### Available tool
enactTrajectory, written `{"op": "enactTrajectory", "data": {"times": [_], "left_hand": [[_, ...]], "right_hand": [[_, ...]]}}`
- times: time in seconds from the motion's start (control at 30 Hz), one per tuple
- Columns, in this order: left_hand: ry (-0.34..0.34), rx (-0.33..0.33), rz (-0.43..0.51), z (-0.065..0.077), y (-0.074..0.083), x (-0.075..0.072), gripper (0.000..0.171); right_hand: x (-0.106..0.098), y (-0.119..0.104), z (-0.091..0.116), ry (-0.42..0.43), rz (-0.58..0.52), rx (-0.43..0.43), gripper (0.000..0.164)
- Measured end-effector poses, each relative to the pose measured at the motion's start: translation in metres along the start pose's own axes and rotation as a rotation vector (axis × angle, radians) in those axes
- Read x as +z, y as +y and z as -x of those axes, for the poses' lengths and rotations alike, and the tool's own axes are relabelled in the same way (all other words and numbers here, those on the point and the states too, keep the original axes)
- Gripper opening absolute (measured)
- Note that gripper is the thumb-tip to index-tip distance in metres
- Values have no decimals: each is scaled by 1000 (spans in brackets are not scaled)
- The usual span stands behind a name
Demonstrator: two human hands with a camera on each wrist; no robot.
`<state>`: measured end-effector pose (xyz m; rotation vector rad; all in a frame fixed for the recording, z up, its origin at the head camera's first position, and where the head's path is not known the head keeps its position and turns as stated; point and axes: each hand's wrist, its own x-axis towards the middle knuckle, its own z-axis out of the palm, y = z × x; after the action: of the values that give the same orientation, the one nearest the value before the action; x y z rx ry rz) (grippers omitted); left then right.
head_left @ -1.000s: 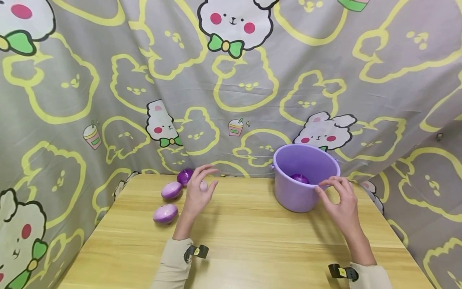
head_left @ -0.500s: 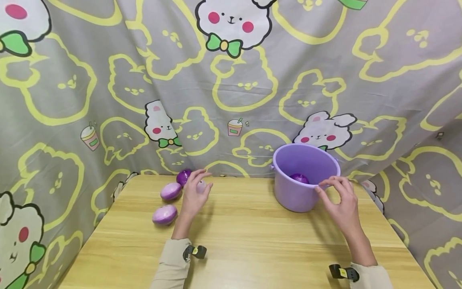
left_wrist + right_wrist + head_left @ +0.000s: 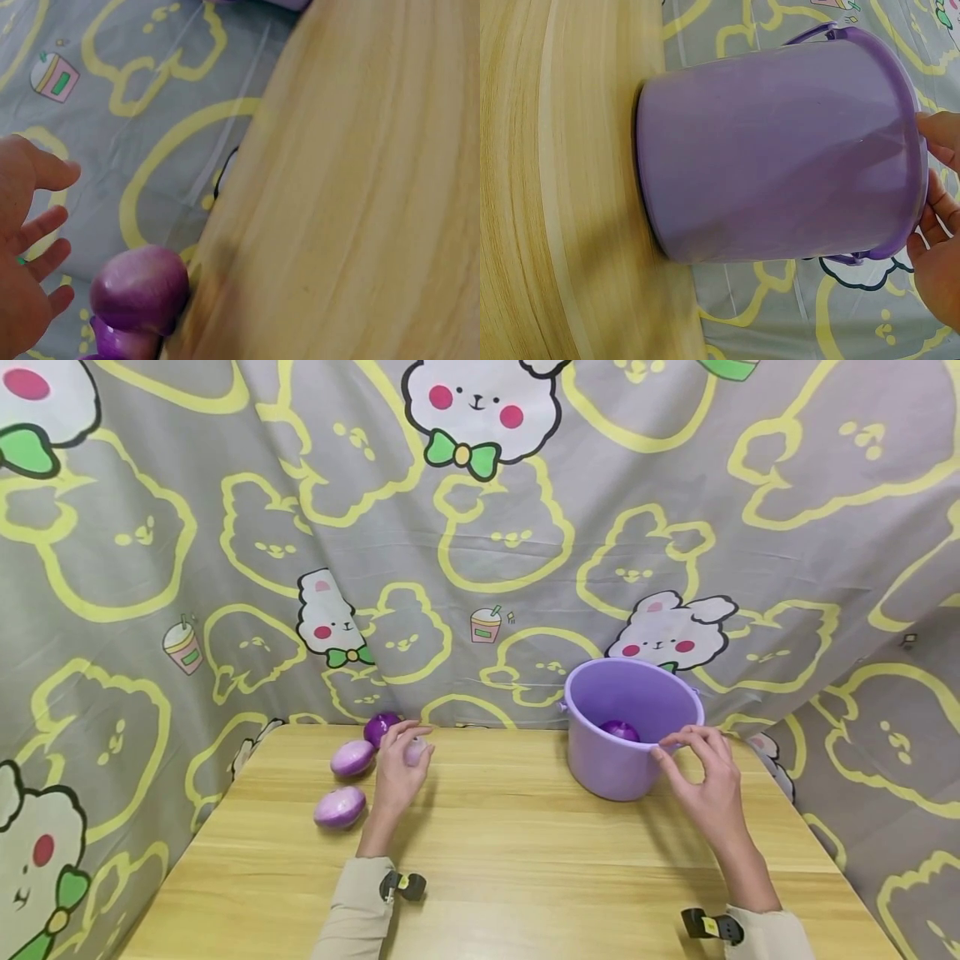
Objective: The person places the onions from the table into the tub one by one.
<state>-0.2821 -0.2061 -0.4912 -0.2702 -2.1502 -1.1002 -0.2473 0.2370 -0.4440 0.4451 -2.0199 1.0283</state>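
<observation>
In the head view, my left hand (image 3: 397,774) hovers over the back left of the table with fingers spread and thumb apart. Partly hidden behind it is a pale purple onion (image 3: 415,750). To its left lie two purple onions (image 3: 351,758) with pale tops, and a darker one (image 3: 380,727) sits near the back edge. The left wrist view shows the hand apart from the nearest onion (image 3: 140,289). My right hand (image 3: 708,777) pinches the near right rim of a purple bucket (image 3: 611,768) between thumb and fingers. Inside the bucket is a dark purple onion (image 3: 619,729).
The bucket stands upright on a light wood table (image 3: 495,852), at the back right. A grey curtain (image 3: 405,552) with rabbit prints hangs right behind the table's back edge and along both sides. Each wrist wears a small black camera (image 3: 405,885).
My left hand has come down a little and slightly left, closer to the onion behind it. The right hand keeps its place on the bucket rim. The head view has shifted slightly.
</observation>
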Motion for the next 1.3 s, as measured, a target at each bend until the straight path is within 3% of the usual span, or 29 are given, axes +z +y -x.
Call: {"op": "enactTrajectory", "data": {"times": [0.43,1.3], "left_hand": [[43,13,-54,4,-15,4,33],[-64,-101,-147,5,-35,5,39]], "right_hand": [[-1,0,1,-15,12,21,22],[0,-1,-1,1,-5,-5,24]]}}
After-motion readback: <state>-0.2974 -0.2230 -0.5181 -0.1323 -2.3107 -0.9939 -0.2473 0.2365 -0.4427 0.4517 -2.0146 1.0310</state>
